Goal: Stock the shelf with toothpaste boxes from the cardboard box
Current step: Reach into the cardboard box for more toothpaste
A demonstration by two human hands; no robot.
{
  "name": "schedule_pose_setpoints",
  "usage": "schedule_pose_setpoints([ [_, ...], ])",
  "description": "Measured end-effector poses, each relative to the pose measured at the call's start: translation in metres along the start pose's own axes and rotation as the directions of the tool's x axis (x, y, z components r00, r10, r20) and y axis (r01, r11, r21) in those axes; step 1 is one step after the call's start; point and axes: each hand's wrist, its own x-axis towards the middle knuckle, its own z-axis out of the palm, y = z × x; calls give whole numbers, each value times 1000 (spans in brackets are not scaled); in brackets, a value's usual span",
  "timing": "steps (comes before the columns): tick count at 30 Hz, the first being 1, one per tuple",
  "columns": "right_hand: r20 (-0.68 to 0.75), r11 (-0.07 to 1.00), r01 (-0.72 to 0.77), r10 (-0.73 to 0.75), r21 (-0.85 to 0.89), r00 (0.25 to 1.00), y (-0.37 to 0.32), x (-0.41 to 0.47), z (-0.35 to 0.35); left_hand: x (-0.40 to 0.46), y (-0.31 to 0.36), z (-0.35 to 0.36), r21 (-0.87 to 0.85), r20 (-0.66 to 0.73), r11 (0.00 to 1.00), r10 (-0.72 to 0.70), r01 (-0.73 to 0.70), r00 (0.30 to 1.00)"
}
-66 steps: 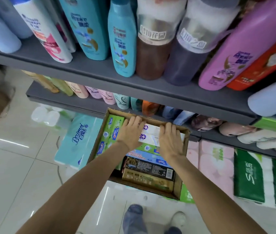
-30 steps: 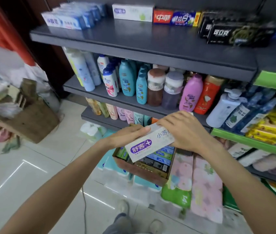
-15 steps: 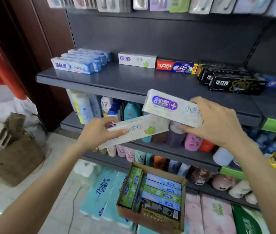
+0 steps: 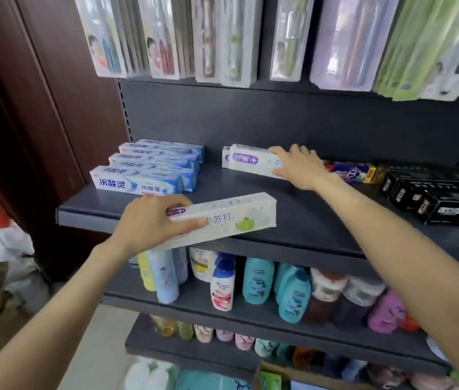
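Note:
My right hand (image 4: 298, 167) holds a white toothpaste box with a purple logo (image 4: 251, 161) on the dark grey shelf (image 4: 293, 220), right in front of a matching box at the back. My left hand (image 4: 149, 223) grips a second white toothpaste box (image 4: 234, 218) at its left end, level with the shelf's front edge. Only a corner of the cardboard box (image 4: 272, 377) shows at the bottom of the view.
Several blue toothpaste boxes (image 4: 141, 181) lie in a row at the shelf's left; red-blue (image 4: 349, 171) and black boxes (image 4: 433, 201) at its right. Toothbrush packs (image 4: 222, 38) hang above. Shampoo bottles (image 4: 259, 285) fill the shelf below. A brown wall panel (image 4: 40, 108) stands left.
Both hands have risen with a box each. My right hand has moved its box forward onto the shelf, against the matching one. My view has tilted up from the cardboard box.

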Motion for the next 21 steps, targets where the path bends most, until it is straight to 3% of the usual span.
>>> schedule_pose_setpoints([
  [3, 4, 998, 6, -7, 66, 1000, -15, 35, 27, 11, -18, 5, 28, -15, 1000, -10, 11, 1000],
  [6, 52, 928, 1, -22, 372, 998, -18, 52, 46, 16, -22, 9, 45, -16, 999, -22, 23, 1000],
  [8, -18, 841, -12, 25, 541, 1000, -18, 45, 42, 20, -21, 11, 50, -30, 998, -39, 40, 999],
  [10, -90, 662, -14, 123, 749, 988, -21, 21, 28, 25, -16, 12, 53, -49, 997, -46, 49, 998],
  [13, -37, 293, -3, 130, 956, 991, -28, -37, 8, 38, -1, 13, 47, -49, 997, -54, 56, 997],
  [14, -43, 278, 18, 85, 961, 995, -28, -52, 6, 43, 4, 14, 47, -49, 998, -48, 51, 998],
  [17, -67, 395, 46, 40, 918, 997, -18, -71, 9, 53, 16, 19, 29, -47, 999, -18, 20, 999],
  [21, -65, 324, 47, 43, 945, 997, -2, -69, 11, 60, 17, 25, 2, -49, 1000, 15, -15, 999],
])
